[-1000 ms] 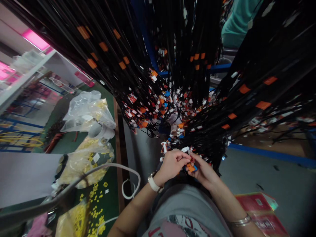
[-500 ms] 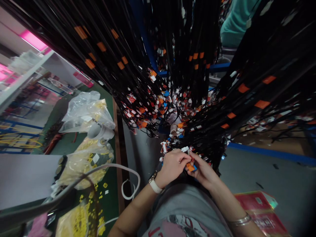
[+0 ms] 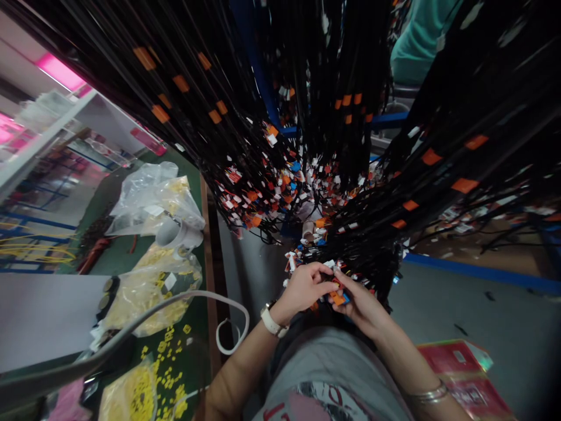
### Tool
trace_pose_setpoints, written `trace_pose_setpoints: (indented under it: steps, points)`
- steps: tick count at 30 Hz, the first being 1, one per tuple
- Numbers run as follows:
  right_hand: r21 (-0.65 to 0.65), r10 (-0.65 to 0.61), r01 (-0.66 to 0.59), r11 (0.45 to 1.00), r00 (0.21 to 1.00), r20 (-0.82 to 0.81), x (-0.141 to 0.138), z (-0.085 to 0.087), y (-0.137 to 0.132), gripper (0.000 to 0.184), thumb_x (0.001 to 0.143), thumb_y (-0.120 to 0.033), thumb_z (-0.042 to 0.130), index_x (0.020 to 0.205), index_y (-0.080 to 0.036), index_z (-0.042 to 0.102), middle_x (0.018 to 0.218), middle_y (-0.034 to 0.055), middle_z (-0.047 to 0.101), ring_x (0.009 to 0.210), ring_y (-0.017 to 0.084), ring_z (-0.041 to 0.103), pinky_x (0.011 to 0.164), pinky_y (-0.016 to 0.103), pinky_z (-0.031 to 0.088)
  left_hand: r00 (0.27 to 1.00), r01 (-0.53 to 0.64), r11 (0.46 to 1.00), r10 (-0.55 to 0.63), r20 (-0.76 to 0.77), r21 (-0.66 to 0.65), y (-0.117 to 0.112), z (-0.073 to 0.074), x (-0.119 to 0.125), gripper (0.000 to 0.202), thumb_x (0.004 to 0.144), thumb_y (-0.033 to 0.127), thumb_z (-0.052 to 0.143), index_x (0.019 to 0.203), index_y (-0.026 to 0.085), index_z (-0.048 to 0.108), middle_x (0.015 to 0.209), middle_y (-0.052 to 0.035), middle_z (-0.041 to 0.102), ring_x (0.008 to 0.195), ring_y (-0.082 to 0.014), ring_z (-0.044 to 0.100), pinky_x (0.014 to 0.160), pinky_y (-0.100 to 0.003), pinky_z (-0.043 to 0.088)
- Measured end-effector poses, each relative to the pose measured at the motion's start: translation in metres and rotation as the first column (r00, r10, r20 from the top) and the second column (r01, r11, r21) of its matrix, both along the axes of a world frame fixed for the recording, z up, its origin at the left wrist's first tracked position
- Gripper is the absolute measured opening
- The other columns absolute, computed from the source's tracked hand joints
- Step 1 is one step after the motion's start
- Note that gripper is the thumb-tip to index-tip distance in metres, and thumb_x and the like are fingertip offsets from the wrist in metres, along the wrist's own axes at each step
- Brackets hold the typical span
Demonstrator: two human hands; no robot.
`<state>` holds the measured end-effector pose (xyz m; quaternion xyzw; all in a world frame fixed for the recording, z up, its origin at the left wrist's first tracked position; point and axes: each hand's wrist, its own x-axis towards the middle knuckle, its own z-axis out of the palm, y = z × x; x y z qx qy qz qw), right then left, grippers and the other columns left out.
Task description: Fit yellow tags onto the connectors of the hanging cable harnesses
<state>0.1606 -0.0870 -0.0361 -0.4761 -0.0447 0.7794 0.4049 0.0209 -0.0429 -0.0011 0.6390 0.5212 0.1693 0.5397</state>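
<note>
Dense bundles of black cables (image 3: 315, 117) with orange tags hang in front of me, ending in small white, orange and blue connectors (image 3: 302, 181). My left hand (image 3: 304, 287), with a white watch on its wrist, pinches the connector ends at the bottom of one bundle. My right hand (image 3: 362, 304), with a bracelet on that arm, meets it from the right, fingers closed around small orange and blue connectors (image 3: 338, 297). The two hands touch just above my lap.
A green bench (image 3: 193, 327) on the left holds clear plastic bags (image 3: 153, 196) of yellow parts, a tape roll (image 3: 177, 234), loose yellow pieces and a white cable (image 3: 228, 316). A red box (image 3: 460, 374) lies on the grey floor at right. Another person in teal (image 3: 421, 35) is beyond the cables.
My left hand has shifted slightly, its fingers reworking their pinch on the connectors. The right hand stays almost still.
</note>
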Motion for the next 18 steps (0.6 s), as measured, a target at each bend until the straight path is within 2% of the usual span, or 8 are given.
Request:
trace_pose_setpoints:
  steps: [4,7,10,18]
  points:
    - [0.052,0.054,-0.055,0.997,0.998,0.02,0.003,-0.002,0.0,0.034,0.068,-0.048,0.072,0.078,-0.015,0.068,0.063,-0.001,0.062,0.055,0.009,0.06,0.045,0.017,0.053,0.96,0.134,0.964,-0.068,0.273,-0.229,0.003,-0.003,-0.002,0.038,0.074,0.042,0.065,0.095,0.011,0.067,0.07,-0.0021,0.062,0.058,-0.0103,0.05,0.058,-0.022,0.039]
    - [0.085,0.079,-0.08,0.993,0.997,0.019,0.006,-0.002,-0.001,0.036,0.068,-0.049,0.071,0.078,-0.014,0.069,0.062,-0.0008,0.062,0.055,0.009,0.059,0.046,0.017,0.053,0.929,0.216,0.934,-0.106,0.355,-0.286,0.005,-0.004,-0.002,0.041,0.075,0.045,0.063,0.098,0.011,0.067,0.079,-0.0057,0.066,0.065,-0.0127,0.055,0.064,-0.024,0.042]
    - [0.109,0.091,-0.092,0.99,0.996,0.018,0.007,-0.001,-0.002,0.037,0.068,-0.05,0.071,0.076,-0.014,0.069,0.06,-0.0004,0.062,0.054,0.008,0.059,0.046,0.017,0.053,0.926,0.225,0.939,-0.123,0.357,-0.261,0.005,-0.005,-0.003,0.041,0.075,0.045,0.064,0.098,0.011,0.068,0.075,-0.0047,0.065,0.063,-0.0118,0.053,0.064,-0.023,0.042]
    - [0.11,0.095,-0.096,0.989,0.995,0.021,0.006,-0.002,-0.002,0.035,0.067,-0.049,0.072,0.073,-0.014,0.07,0.058,-0.0007,0.06,0.051,0.008,0.057,0.046,0.017,0.053,0.979,0.098,0.982,-0.066,0.194,-0.16,-0.002,-0.012,0.001,0.033,0.073,0.041,0.066,0.091,0.013,0.07,0.061,0.0006,0.06,0.055,-0.0092,0.049,0.054,-0.019,0.037]
